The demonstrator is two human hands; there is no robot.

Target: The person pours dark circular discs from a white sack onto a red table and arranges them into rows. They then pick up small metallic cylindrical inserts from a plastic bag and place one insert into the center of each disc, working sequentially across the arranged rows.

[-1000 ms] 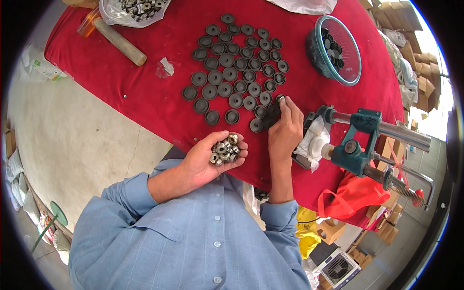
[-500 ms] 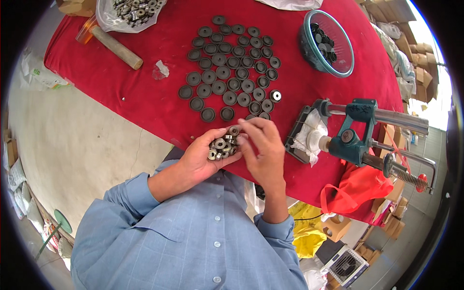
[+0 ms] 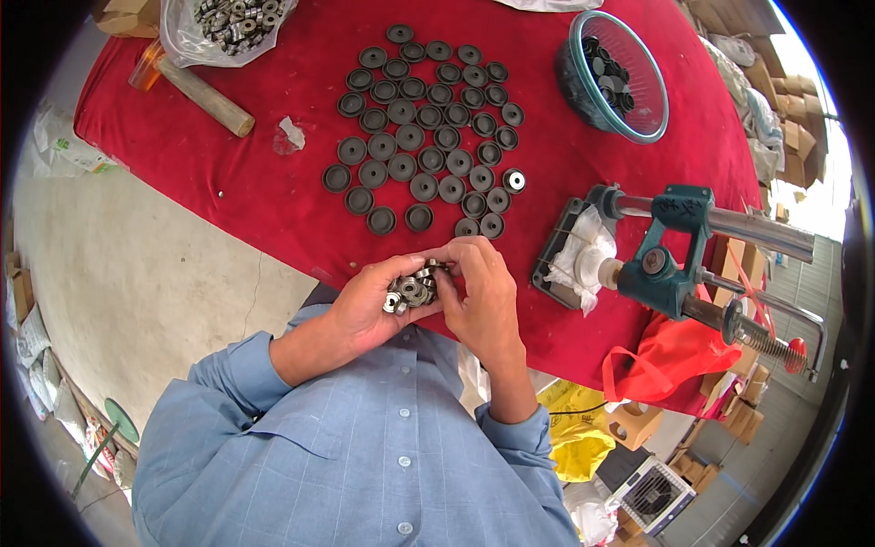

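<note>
left of the green press point(image 3: 670, 292), the curled left hand point(image 3: 365, 303) holds bearings point(image 3: 415, 291); the right hand point(image 3: 483, 290) touches them, its fingers' grip unclear; also left, we judge one disc point(image 3: 506, 181) done, bearing a bright ring point(image 3: 515, 176), the other discs point(image 3: 410, 138) apparently bare

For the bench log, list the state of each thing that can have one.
left hand: cupped, holding metal bearings
right hand: fingertips among them, pinch unclear
black discs: spread on red cloth
teal-rimmed bowl: uncovered, partly filled
clear bag: open, bearings inside
wooden rod: lying flat
hand press: base partly covered by white wrap
red bag: limp
</note>
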